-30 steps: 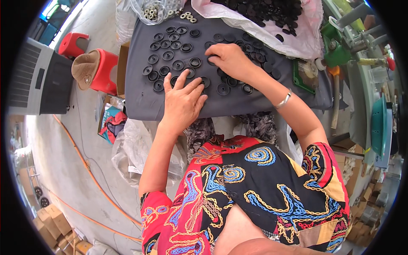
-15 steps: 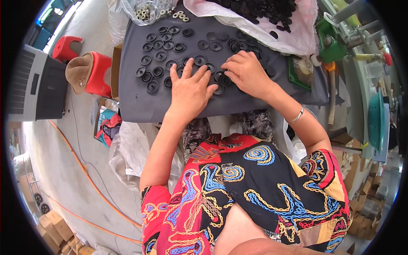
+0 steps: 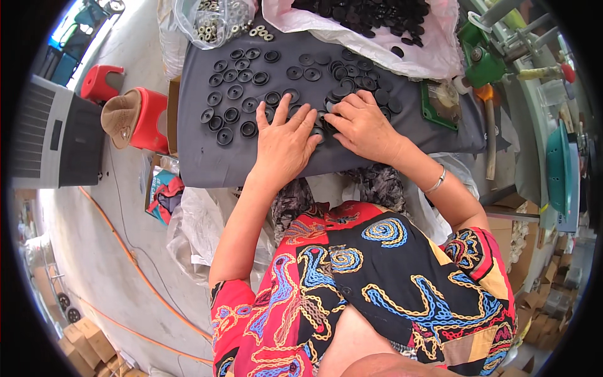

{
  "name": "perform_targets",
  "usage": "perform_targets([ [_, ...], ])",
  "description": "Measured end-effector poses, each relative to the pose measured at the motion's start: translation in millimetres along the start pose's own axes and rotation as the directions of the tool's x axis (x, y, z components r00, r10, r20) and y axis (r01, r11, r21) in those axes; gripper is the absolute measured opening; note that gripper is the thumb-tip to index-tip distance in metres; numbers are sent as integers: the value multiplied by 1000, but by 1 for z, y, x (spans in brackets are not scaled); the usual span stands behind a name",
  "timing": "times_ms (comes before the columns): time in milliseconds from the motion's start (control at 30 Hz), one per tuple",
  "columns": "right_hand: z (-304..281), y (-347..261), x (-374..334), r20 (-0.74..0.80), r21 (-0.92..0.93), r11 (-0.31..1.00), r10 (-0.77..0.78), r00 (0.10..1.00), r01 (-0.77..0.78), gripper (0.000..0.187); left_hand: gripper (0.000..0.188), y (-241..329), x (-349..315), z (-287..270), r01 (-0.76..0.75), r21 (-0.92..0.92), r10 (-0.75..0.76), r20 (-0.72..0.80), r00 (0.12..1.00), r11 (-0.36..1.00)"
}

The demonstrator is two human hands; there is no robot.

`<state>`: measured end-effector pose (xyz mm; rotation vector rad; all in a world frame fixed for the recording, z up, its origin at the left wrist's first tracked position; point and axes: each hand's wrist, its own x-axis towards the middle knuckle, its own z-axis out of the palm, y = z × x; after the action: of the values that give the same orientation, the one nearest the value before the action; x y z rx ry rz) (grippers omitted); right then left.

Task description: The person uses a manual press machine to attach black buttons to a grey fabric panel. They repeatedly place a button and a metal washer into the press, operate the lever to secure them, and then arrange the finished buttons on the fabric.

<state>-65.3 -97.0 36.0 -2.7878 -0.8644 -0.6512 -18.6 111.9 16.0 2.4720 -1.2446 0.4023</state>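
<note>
My left hand (image 3: 284, 143) lies palm down with its fingers spread, over small round black plastic caps on the grey cloth-covered table (image 3: 220, 164). Its fingertips cover parts of several caps, and a cap (image 3: 291, 95) shows just past them. Close beside it, my right hand (image 3: 366, 129) has its fingers bent down and drawn together on a black cap (image 3: 319, 133), mostly hidden between the two hands. A heap of black discs (image 3: 358, 76) lies just beyond the right fingers. Rimmed caps (image 3: 235, 92) stand open side up in loose rows to the left.
A white sack (image 3: 433, 60) of black discs is at the back, beside a clear bag (image 3: 220, 25) of small metal rings. A green metal tool (image 3: 480, 56) and a wooden-handled hammer (image 3: 490, 147) are at right. Red stools (image 3: 151, 119) stand left of the table.
My right hand has shifted slightly left and toward me, closer to my left hand. My left hand stays spread over the caps. The whole view has moved a little.
</note>
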Motion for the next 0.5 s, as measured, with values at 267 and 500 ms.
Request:
perform_targets([
  [267, -1, 5, -4, 42, 33, 999, -12, 999, 10, 29, 43, 8, -16, -3, -54, -3, 54, 61, 997, 999],
  [500, -4, 5, 3, 100, 111, 994, -21, 995, 9, 38, 40, -8, -32, -20, -37, -28, 40, 90, 995, 999],
])
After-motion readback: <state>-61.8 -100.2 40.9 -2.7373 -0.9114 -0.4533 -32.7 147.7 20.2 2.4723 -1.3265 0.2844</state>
